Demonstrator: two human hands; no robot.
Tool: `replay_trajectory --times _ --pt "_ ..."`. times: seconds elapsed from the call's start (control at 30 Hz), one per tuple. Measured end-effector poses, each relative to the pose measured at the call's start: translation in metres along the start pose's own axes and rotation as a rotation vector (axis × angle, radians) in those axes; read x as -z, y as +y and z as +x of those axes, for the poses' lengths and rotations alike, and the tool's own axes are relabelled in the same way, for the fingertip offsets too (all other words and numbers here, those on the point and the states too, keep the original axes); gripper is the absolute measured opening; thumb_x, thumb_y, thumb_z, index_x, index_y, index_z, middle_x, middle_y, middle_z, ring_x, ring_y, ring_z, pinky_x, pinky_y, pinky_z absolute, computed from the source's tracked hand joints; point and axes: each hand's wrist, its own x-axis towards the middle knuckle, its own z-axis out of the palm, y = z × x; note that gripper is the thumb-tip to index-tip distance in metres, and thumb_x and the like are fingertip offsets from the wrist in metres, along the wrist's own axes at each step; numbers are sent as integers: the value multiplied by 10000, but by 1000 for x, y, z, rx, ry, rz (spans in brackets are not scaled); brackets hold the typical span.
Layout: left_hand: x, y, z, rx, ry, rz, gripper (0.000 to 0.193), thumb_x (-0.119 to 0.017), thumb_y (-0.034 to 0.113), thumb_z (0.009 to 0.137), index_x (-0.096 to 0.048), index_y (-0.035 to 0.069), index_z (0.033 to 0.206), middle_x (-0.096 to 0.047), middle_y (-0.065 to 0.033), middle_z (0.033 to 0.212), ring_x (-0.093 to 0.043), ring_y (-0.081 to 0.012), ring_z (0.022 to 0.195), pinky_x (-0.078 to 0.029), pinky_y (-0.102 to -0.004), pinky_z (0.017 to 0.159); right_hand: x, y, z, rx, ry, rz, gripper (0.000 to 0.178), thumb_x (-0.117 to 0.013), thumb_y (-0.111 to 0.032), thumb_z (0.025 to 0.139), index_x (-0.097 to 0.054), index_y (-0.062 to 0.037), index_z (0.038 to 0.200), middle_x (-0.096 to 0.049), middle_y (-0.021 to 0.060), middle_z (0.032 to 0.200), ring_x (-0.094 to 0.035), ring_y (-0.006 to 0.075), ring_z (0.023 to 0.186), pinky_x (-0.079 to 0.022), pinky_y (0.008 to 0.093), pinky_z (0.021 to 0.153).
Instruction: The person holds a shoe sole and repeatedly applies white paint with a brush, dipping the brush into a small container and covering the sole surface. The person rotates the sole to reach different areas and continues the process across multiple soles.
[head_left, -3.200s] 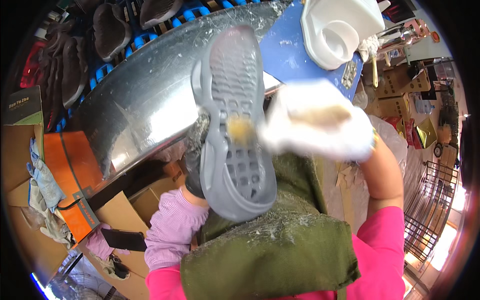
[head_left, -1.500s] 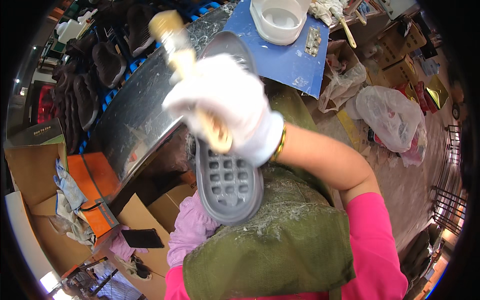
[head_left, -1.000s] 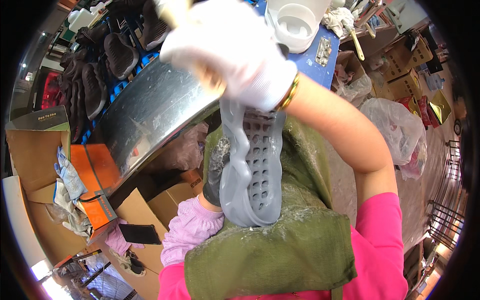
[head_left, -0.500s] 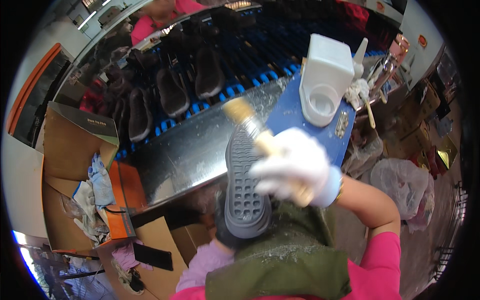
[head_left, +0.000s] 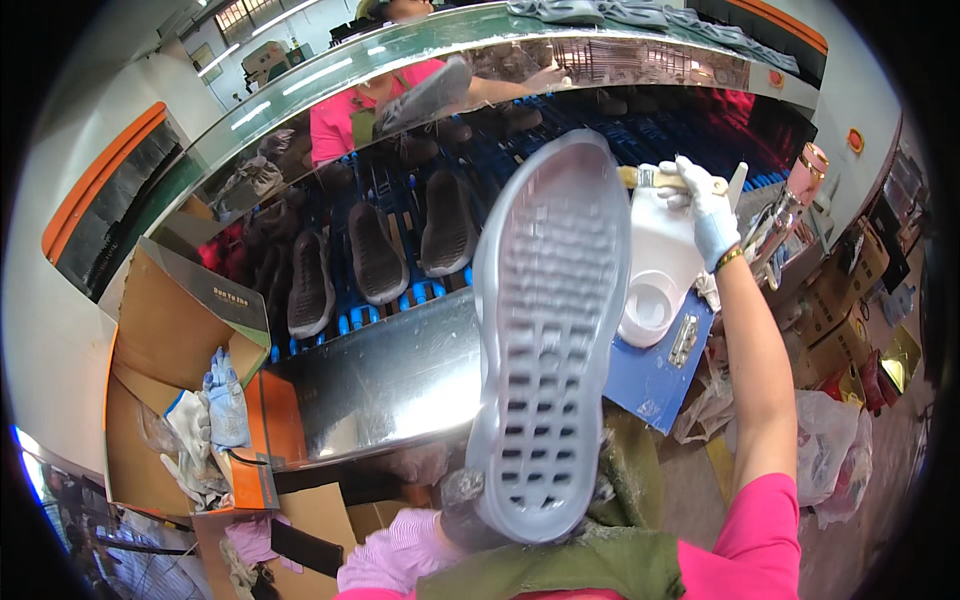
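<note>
A grey shoe sole is held upright in front of me, its ridged and grid-patterned face toward me. My left hand, in a dark glove, grips it near its lower end; the sole hides part of the fingers. My right hand, in a white glove, is closed on the handle of a brush. That brush is to the right of the sole's upper end, over a white plastic container with a round cup opening. The brush's bristle end is partly hidden by the sole's edge.
A conveyor of blue rollers carries several dark soles behind a shiny metal ledge. A blue clipboard lies under the container. At left, an open cardboard box holds gloves. A dark phone lies below it.
My right hand has moved up and right with the brush, from over the sole to the container. My left hand has raised the sole closer to view. The view has tilted upward.
</note>
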Motion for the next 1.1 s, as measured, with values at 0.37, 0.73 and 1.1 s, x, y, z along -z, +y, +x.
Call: replay_trajectory --times 0.37,0.73,1.1 --pt "-26 -23 92 -27 21 413 504 -422 311 1005 -379 18 1413 -450 -215 1353 -497 -346 1224 -479 -470 995 29 31 2 51 -39 210 338 -554 -343 975 -652 -64 1140 -683 38 1045 -635 99 850 -495 247 732" --pt "10 -10 47 99 165 552 516 -453 264 993 -345 12 1430 -396 -228 1391 -458 -353 1258 -462 -469 1018 -2 5 -12 170 19 59 271 -591 -234 964 -665 -22 1116 -688 51 1047 -638 106 871 -522 254 825" --pt "-5 102 59 -227 312 658 540 -483 217 981 -311 7 1448 -341 -241 1429 -419 -360 1293 -445 -468 1040 -1 9 -17 155 -1 62 285 -640 -264 937 -702 -54 1120 -693 53 1027 -655 95 828 -532 224 740"
